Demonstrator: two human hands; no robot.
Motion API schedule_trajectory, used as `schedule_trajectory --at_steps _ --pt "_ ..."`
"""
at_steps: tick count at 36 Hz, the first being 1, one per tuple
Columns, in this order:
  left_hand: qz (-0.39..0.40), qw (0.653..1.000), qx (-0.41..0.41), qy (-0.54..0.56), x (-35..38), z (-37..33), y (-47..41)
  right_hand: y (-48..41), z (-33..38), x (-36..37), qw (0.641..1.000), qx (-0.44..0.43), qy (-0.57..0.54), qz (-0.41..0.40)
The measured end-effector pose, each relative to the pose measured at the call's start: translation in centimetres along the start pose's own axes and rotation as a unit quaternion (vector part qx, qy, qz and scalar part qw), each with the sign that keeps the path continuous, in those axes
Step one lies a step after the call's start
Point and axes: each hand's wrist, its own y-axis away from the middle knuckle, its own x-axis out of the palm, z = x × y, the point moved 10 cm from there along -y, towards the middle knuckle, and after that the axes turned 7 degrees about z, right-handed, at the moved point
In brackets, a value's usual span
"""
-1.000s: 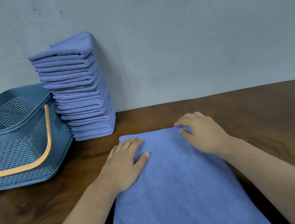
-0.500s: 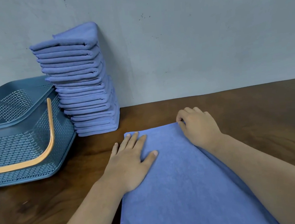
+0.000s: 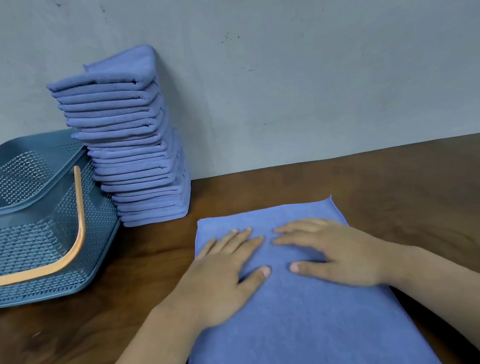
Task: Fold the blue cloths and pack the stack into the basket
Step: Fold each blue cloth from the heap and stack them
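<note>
Now L hand [image 3: 225,276] & R hand [image 3: 330,252] lie flat side by side on the blue cloth [image 3: 295,340] near its far edge, fingers straight, grip wide w/ nothing held. The cloth lies lengthwise on the table [image 3: 413,192], front-centre. The stack of folded cloths [image 3: 133,152] stands back-left against the wall [image 3: 309,69], just beside the basket [image 3: 29,235] w/ its orange handle [image 3: 80,230].

Dark brown wooden table [image 3: 413,192], glossy grain, spreads left and right of fingertips [image 3: 248,230]. Pale grey wall [image 3: 309,69] well beyond fingertips, small dark specks, scuffs. Soft even light.
</note>
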Motion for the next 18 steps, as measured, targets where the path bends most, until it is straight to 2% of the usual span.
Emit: schedule_trajectory --at_steps 4,6,13,18 --pt "0.022 0.996 -0.085 -0.022 -0.1 2.1 0.1 0.5 -4.9 -0.5 0.992 0.126 0.014 0.007" --pt "0.027 0.993 -0.115 -0.018 -0.3 3.0 0.4 0.9 -6.4 -0.4 0.987 0.16 -0.008 0.011" --pt "0.021 0.983 -0.183 0.002 -1.7 6.6 1.1 1.3 -8.7 -0.4 0.976 0.211 -0.049 0.025" --pt "0.022 0.977 -0.212 -0.009 -2.1 8.0 1.4 1.8 -9.9 -0.5 0.972 0.232 -0.025 0.02"
